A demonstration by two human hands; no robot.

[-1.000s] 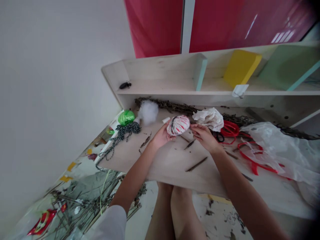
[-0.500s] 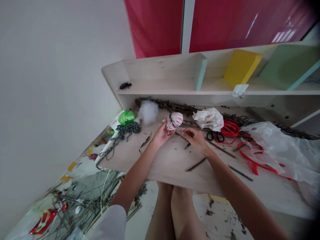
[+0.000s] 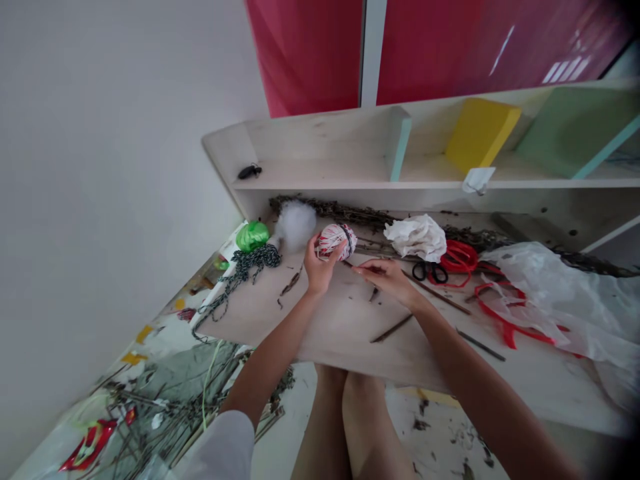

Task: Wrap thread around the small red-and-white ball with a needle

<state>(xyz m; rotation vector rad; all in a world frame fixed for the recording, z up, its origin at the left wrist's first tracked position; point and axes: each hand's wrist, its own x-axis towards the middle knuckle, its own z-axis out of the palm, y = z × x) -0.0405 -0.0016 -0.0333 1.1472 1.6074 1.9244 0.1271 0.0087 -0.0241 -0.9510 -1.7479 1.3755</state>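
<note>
My left hand [image 3: 319,270] is wrapped around a ball [image 3: 337,241] wound with red and white string, with a dark band of cord around its right side. Just to the right, my right hand [image 3: 383,277] has thumb and fingers pinched together. What they grip is too small to make out. A thin brown stick [image 3: 440,295] lies on the desk and appears to run beneath this hand. Beside the ball sits a tuft of white stuffing [image 3: 296,223]. Black-handled scissors [image 3: 430,272] lie to the right of my right hand.
Crumpled white paper [image 3: 416,237], a red ribbon roll [image 3: 459,260] and a clear plastic bag [image 3: 560,287] lie on the right. Dark patterned cord [image 3: 250,263] and a green bundle [image 3: 253,236] are on the left. Dried stalks [image 3: 345,212] line the back, below a shelf [image 3: 320,175].
The ball has moved slightly left and turned, so the dark band now stands on its right side. My left thumb has come across its front. My right hand has shifted a little left.
</note>
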